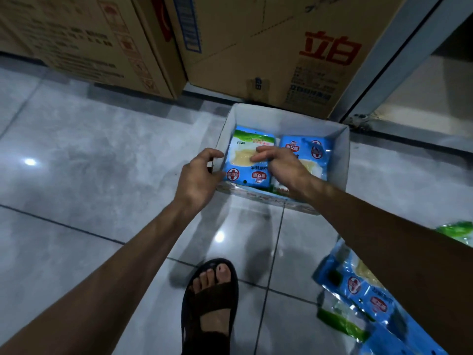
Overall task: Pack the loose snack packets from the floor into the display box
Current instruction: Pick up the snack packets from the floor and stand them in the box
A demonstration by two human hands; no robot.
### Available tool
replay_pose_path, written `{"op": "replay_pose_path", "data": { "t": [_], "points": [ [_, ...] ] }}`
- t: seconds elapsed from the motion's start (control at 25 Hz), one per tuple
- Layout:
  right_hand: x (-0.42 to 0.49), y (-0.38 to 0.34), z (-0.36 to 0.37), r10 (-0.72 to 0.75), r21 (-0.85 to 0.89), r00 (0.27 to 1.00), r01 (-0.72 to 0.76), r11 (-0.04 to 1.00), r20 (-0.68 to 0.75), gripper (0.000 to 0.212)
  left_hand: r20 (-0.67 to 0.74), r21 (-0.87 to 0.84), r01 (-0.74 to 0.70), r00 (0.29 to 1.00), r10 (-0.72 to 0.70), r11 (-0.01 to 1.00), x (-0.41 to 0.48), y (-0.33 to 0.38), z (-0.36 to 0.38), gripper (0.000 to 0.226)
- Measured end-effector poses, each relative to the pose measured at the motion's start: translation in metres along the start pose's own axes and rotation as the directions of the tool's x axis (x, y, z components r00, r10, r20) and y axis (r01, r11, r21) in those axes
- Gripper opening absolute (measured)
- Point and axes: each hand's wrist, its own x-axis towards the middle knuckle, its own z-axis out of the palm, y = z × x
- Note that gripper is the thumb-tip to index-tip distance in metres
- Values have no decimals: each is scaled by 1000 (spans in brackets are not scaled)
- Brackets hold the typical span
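The left grip [197,175], a bare hand, is clamped on the box [281,119]: its fingers curl round the left wall near the front corner, thumb over the rim. The right grip [279,162] is apart, holding nothing; its fingers [258,155] lie nearly straight on the left packet [243,160], touching its pale middle from above.

That packet lies flat inside the box against the left wall, blue with a green band at its far end. The right packet [312,152] lies just beside it, partly hidden under the right wrist. More packet edges show below them at the near wall; how many, I cannot tell.

The box sits on the floor [76,149], right of centre in the frame, white inside and printed outside along the near edge. Loose packets [358,290] lie in a heap at lower right, partly under the right forearm, with a green one [458,231] at the right edge.

A foot in a dark sandal [212,298] stands at bottom centre. Brown cartons [281,47] fill the top of the frame behind the box.
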Motion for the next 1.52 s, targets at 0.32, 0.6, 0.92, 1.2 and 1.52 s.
{"op": "replay_pose_path", "data": {
  "t": [0.32, 0.6, 0.92, 1.2, 1.52],
  "points": [
    [-8, 6, -8, -260, -839, 943, 310, 447, 209, 53, -41, 211, -61, 997, 71, 976, -3, 7, 7, 44],
    [-63, -9, -71, -479, -743, 877, 337, 578, 26, 40, -67, 392, -439, 863, 500, 809, -34, 66, 33, 44],
    [-226, 90, -210, -234, -727, 971, 131, 675, -42, 19, 590, 209, -638, 687, 425, 741, -117, 110, 142, 28],
    [-313, 221, -176, -89, -901, 939, 345, 265, 333, 61, 615, 452, -420, 786, 66, 787, -151, 74, 236, 88],
    [-305, 242, -138, -161, -815, 806, 579, 13, 570, 32, 439, 414, -265, 896, 64, 871, -151, 68, 263, 87]
  ]
}}
